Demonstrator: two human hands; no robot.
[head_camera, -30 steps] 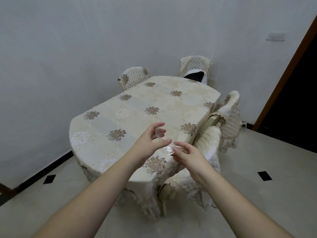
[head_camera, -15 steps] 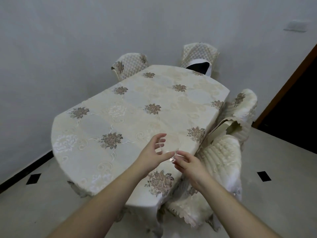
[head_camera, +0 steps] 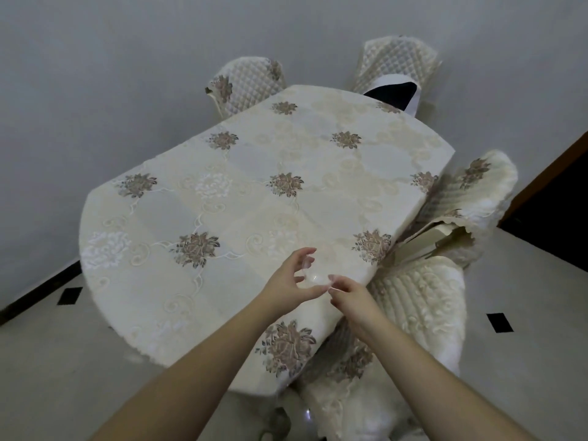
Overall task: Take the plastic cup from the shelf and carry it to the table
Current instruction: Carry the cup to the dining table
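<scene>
A clear plastic cup (head_camera: pixel 313 273) is held between both hands, just above the near right part of the table (head_camera: pixel 222 218). My left hand (head_camera: pixel 291 281) curls around the cup's left side, thumb and fingers spread on it. My right hand (head_camera: pixel 348 296) pinches the cup's rim or base from the right with its fingertips. The cup is see-through and hard to make out against the cream floral tablecloth. I cannot tell whether it touches the cloth.
Chairs with quilted cream covers stand around the table: one at the near right (head_camera: pixel 420 300), one behind it (head_camera: pixel 477 198), two at the far end (head_camera: pixel 245 81). A grey wall runs behind. A dark doorway (head_camera: pixel 560 198) opens at the right. The floor is pale tile.
I have walked closer, so the table fills more of the view. Both hands, still on the cup, now hang over the tabletop instead of short of its near edge.
</scene>
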